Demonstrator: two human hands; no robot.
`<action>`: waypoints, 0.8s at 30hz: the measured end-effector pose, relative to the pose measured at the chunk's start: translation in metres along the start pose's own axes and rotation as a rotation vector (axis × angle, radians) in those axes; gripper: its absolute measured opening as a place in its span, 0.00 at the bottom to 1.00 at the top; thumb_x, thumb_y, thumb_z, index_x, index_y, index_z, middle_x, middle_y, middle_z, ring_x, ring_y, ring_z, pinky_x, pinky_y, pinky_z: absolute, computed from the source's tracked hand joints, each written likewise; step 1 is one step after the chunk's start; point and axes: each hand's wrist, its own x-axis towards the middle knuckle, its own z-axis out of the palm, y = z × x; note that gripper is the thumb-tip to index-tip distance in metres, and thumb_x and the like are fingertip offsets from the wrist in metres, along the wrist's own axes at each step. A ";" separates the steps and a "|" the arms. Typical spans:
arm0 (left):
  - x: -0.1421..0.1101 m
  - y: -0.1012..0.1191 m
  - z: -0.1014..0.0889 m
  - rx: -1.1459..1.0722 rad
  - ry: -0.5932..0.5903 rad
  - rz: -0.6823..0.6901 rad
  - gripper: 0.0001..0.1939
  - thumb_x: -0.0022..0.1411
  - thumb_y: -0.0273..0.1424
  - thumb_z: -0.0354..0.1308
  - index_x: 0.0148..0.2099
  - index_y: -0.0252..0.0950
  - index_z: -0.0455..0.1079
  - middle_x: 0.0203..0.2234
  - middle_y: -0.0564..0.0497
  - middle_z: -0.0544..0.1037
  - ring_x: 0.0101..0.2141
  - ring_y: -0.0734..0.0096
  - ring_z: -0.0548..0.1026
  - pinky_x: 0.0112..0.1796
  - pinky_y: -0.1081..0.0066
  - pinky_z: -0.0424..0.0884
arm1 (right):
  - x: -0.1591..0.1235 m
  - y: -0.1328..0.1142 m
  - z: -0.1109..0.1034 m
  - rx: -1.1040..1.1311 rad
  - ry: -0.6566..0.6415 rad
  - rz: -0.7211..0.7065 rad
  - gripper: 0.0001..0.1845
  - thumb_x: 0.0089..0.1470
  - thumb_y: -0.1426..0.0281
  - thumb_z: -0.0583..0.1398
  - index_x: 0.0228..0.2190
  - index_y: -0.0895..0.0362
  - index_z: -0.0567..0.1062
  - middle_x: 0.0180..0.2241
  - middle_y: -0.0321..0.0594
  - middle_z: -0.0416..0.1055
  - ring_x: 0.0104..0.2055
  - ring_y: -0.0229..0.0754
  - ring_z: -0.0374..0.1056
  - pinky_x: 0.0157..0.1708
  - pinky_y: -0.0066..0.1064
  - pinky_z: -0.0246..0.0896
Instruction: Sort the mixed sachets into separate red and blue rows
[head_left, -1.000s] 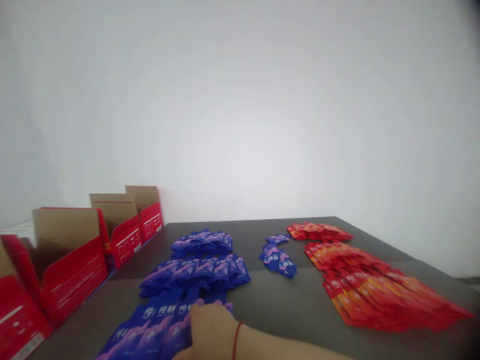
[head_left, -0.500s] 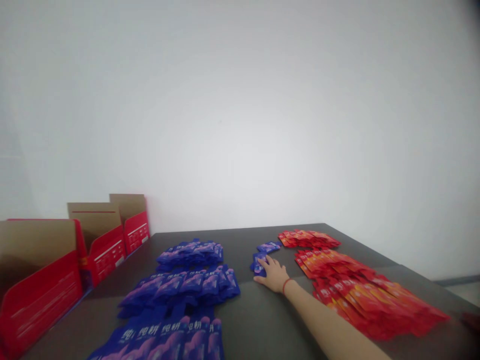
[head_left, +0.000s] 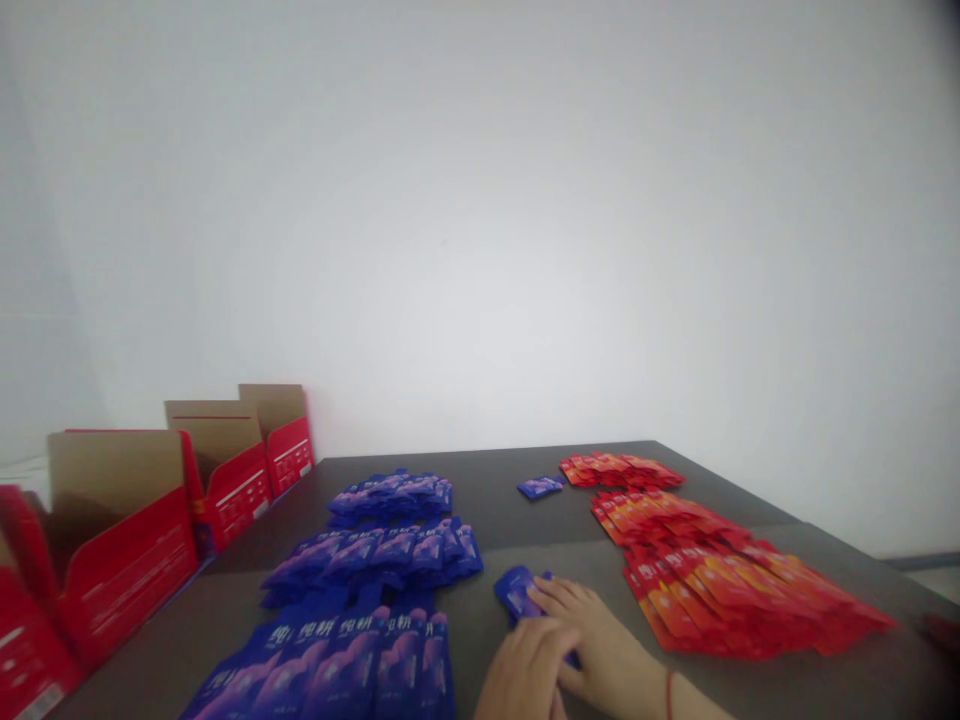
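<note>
My two hands meet at the near middle of the table, around a couple of blue-purple sachets [head_left: 514,590]. My right hand [head_left: 589,635], with a red cord at the wrist, lies over the sachets' right side, fingers closed on them. My left hand [head_left: 529,665] comes from below with bent fingers at the near edge of the same sachets, its fingertips partly hidden. Farther back, a single blue sachet [head_left: 540,487] lies flat. On the left are overlapping rows of blue sachets [head_left: 352,655]; on the right, rows of red-orange sachets [head_left: 742,590].
Red cardboard boxes [head_left: 131,565] with raised brown flaps line the left edge of the dark table [head_left: 495,465]. A white wall [head_left: 480,250] rises behind the table. Something dark red [head_left: 941,632] lies at the far right edge.
My right hand has drawn the blue sachets toward me from farther back on the table. My left hand has come into view and joined it. One blue sachet stayed behind.
</note>
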 end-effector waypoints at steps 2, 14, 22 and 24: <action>0.007 -0.010 -0.002 0.115 0.042 -0.097 0.37 0.50 0.22 0.49 0.64 0.32 0.54 0.62 0.41 0.56 0.61 0.53 0.52 0.60 0.55 0.47 | -0.018 -0.003 -0.009 0.030 -0.023 -0.088 0.39 0.42 0.73 0.56 0.59 0.51 0.61 0.60 0.44 0.61 0.63 0.50 0.51 0.62 0.50 0.39; 0.021 0.001 -0.013 -0.076 0.091 -0.271 0.18 0.61 0.37 0.45 0.46 0.34 0.69 0.37 0.42 0.78 0.38 0.56 0.76 0.39 0.61 0.69 | -0.022 0.013 -0.008 0.681 0.490 0.117 0.18 0.57 0.60 0.54 0.46 0.51 0.74 0.46 0.44 0.74 0.51 0.47 0.67 0.55 0.42 0.57; 0.021 -0.011 0.018 -0.914 -0.246 -0.193 0.30 0.41 0.51 0.66 0.36 0.29 0.74 0.29 0.44 0.78 0.32 0.60 0.77 0.35 0.65 0.71 | -0.018 -0.019 0.010 1.483 0.305 0.307 0.26 0.42 0.51 0.65 0.36 0.60 0.75 0.29 0.44 0.77 0.33 0.49 0.74 0.38 0.38 0.68; 0.017 -0.012 0.020 -0.933 -0.301 -0.187 0.29 0.41 0.49 0.68 0.38 0.30 0.75 0.33 0.42 0.79 0.36 0.58 0.77 0.39 0.63 0.70 | -0.018 -0.023 0.012 1.535 0.342 0.377 0.25 0.44 0.49 0.64 0.31 0.60 0.75 0.24 0.42 0.76 0.28 0.46 0.74 0.34 0.36 0.68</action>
